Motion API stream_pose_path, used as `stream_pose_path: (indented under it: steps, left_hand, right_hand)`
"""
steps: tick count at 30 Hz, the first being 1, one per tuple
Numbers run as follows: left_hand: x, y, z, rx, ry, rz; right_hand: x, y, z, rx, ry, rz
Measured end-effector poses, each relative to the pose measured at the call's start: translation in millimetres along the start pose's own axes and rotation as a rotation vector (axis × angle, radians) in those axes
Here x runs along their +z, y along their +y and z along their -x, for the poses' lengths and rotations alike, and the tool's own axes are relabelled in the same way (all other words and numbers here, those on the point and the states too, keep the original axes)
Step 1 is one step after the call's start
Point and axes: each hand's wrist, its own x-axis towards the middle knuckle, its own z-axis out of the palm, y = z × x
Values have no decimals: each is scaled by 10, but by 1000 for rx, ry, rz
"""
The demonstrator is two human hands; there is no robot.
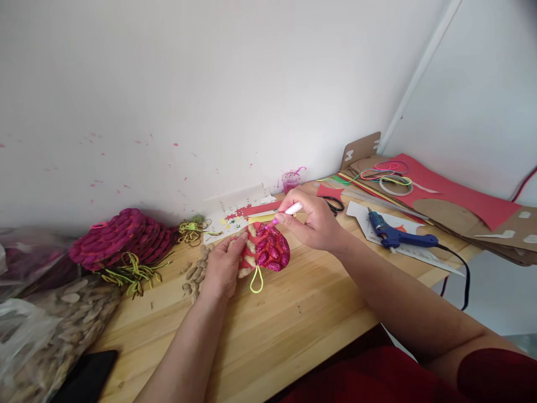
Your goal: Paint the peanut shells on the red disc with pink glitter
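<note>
My left hand is closed on the left edge of a red disc with peanuts, tilted up above the wooden table. Shiny magenta coats the peanuts on its right side; those on the left are bare tan. A yellow-green cord loop hangs from its lower edge. My right hand pinches a white-handled paintbrush, its pink tip at the disc's upper edge. Loose peanuts lie just left of my left hand. My left fingertips are partly hidden behind the disc.
Magenta peanut discs are stacked at left, beside a bag of peanuts and a black phone-like slab. A pink-stained cup stands by the wall. To the right lie black-handled scissors, a blue glue gun with its cord, and red card.
</note>
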Motion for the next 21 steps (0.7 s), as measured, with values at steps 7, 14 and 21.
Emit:
stream_pose_path:
  steps: [7, 14, 21]
  left_hand:
    - [-52, -6, 14, 113, 26, -255]
    - [-74, 17, 29, 210, 43, -383]
    - [-97, 34, 27, 299, 57, -469]
  right_hand:
    - [119, -27, 33, -11, -24, -15]
    - [93, -9, 25, 18, 47, -26]
    - [172, -25, 44, 18, 64, -12]
